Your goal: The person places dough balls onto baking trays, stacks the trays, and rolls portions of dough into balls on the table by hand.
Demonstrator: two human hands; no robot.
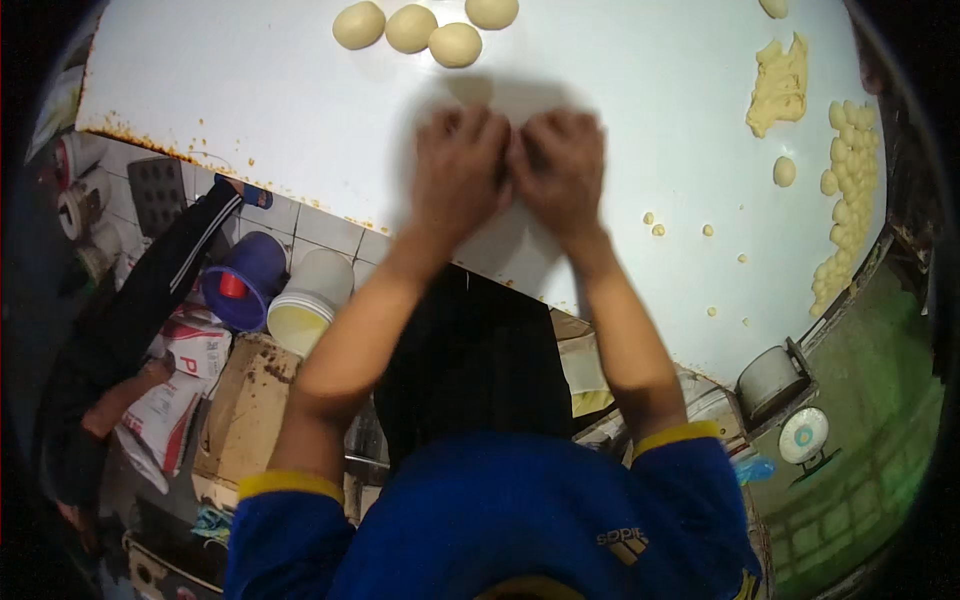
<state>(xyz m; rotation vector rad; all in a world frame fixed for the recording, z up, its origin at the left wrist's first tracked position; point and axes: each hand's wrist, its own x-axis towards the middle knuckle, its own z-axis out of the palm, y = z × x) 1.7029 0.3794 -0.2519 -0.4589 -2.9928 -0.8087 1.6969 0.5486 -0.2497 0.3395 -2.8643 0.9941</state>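
Observation:
My left hand (460,165) and my right hand (562,170) are side by side over the white table (300,130), thumbs nearly touching. Fingers on both are curled inward and slightly blurred. Whatever lies under them is hidden. Just beyond my left hand is a faint yellowish patch, perhaps a reflection. Several smooth dough balls, one a pale round dough ball (455,45), rest a little farther off. At the right lie a rough slab of dough (779,85), a single small dough ball (784,171) and a long cluster of small dough pieces (848,190).
Tiny dough bits (707,230) dot the table to my right. The table's near edge is rusty. Below left stand a blue bucket (245,283), a white bucket (308,300) and a cardboard box (240,410). Another person's leg (165,260) is there too. A metal pot (770,382) sits lower right.

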